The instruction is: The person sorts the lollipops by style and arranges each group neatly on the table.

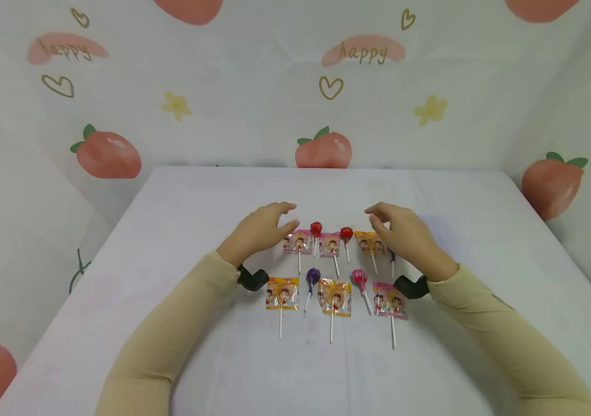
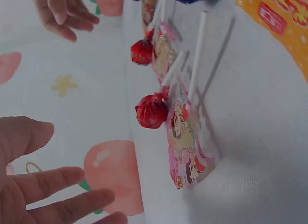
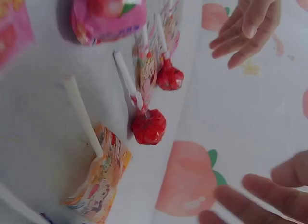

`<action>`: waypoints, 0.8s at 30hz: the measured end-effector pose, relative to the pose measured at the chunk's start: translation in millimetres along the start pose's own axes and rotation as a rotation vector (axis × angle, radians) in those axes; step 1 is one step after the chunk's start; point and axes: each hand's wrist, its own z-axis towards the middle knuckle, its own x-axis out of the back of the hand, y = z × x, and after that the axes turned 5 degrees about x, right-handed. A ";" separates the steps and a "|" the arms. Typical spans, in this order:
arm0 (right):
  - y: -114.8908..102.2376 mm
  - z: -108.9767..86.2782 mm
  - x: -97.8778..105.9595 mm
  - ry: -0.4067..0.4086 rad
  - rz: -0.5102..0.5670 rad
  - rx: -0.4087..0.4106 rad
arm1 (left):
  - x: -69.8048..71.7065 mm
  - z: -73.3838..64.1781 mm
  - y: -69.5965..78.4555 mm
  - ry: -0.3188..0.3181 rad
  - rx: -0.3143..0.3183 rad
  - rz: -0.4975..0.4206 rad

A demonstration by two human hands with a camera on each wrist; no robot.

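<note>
Beige sleeves (image 1: 170,329) foremost | near row: right black wrist camera (image 1: 412,287) overlaps pink-packeted lollipop (image 1: 389,303) in head view, might snag it if lowered | far row: red-wrapped lollipops (image 1: 346,232) between left hand (image 1: 260,231) and right hand (image 1: 404,232), both loosely spread, holding nothing; careless sweep could roll them

A white tabletop (image 1: 285,375) lies below; behind it hangs a white cloth (image 1: 253,127). Peaches (image 1: 109,155), flowers (image 1: 177,106) and hearts (image 1: 331,88) decorate the cloth.
</note>
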 end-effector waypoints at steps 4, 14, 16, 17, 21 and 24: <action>3.2 -10.5 4.0 0.070 0.133 -0.007 | 2.4 -1.8 -5.7 -0.005 0.005 -0.170; 12.1 -45.9 21.7 0.237 0.366 0.068 | 4.0 6.7 -25.6 -0.016 0.020 -0.704; 15.4 -52.3 23.8 0.254 0.442 0.104 | 4.2 9.1 -28.9 -0.020 0.048 -0.820; 16.9 -55.6 24.6 0.258 0.474 0.122 | 4.1 10.4 -30.8 -0.022 0.064 -0.865; 24.5 -68.9 24.8 0.235 0.569 0.180 | 1.6 14.4 -37.2 -0.054 0.121 -0.982; 30.9 -77.7 22.3 0.182 0.592 0.188 | -1.3 17.6 -40.9 -0.085 0.146 -1.002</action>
